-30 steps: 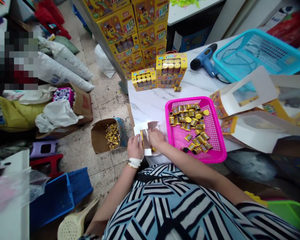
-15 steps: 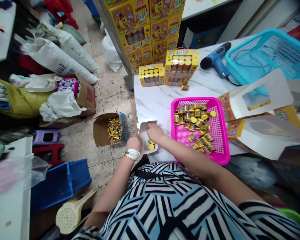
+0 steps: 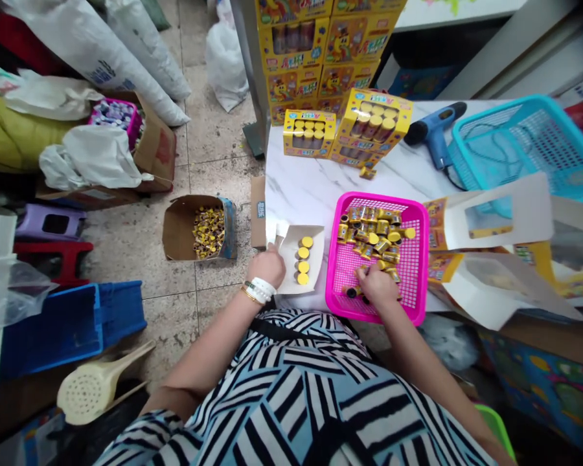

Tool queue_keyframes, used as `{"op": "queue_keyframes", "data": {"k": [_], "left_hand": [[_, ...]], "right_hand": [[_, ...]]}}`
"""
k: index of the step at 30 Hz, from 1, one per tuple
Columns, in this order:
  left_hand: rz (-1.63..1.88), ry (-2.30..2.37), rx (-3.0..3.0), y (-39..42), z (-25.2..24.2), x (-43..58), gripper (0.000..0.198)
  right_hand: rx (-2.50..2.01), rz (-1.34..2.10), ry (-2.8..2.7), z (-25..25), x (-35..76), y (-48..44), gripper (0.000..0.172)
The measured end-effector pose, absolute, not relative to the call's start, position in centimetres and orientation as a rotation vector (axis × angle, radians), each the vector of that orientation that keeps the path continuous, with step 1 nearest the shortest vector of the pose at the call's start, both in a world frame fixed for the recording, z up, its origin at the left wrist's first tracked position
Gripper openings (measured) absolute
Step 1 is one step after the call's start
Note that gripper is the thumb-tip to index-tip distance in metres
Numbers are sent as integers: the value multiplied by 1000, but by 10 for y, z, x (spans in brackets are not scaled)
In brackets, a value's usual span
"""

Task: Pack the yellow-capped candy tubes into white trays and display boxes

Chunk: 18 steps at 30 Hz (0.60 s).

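Observation:
My left hand is closed on the left edge of an open white-lined carton at the front left of the table. Inside the carton, several small tubs with yellow lids stand in a row along its right part. My right hand reaches into a pink plastic basket, its fingers pinched among loose small yellow tubs. A tub seems to be in these fingers, partly hidden by them. Other tubs lie at odd angles around the hand.
Packed yellow boxes stand at the back, before a taller stack. Further right are a blue heat gun and a turquoise basket. Unfilled cartons lie right of the pink basket. A cardboard box of tubs sits on the floor left.
My right hand has left the carton and moved right into the pink basket. The row of yellow lids in the carton now shows fully. My left hand stays at the carton's edge.

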<state>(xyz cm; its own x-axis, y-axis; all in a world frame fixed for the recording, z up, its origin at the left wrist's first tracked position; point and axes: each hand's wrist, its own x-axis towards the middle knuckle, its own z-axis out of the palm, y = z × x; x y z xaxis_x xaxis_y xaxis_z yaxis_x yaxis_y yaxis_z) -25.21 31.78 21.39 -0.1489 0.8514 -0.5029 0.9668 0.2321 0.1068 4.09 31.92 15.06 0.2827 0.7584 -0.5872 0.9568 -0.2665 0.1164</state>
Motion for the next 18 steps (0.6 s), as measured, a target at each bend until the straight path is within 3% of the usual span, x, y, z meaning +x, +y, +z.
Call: {"op": "queue_keyframes", "data": {"k": [7, 11, 14, 18], "left_hand": [[-363, 2035, 1705, 345, 222, -245, 47], [-367, 1971, 1692, 343, 213, -243, 36], [-372, 1975, 1680, 337, 207, -238, 35], [-366, 1991, 1649, 333, 206, -236, 35]], "right_hand": [[2215, -587, 1880, 148, 43, 302, 30], [2637, -1269, 2148, 160, 22, 330, 40], [2614, -1659, 2419, 167, -17, 357, 40], [2473, -1439, 2590, 160, -63, 375, 26]]}}
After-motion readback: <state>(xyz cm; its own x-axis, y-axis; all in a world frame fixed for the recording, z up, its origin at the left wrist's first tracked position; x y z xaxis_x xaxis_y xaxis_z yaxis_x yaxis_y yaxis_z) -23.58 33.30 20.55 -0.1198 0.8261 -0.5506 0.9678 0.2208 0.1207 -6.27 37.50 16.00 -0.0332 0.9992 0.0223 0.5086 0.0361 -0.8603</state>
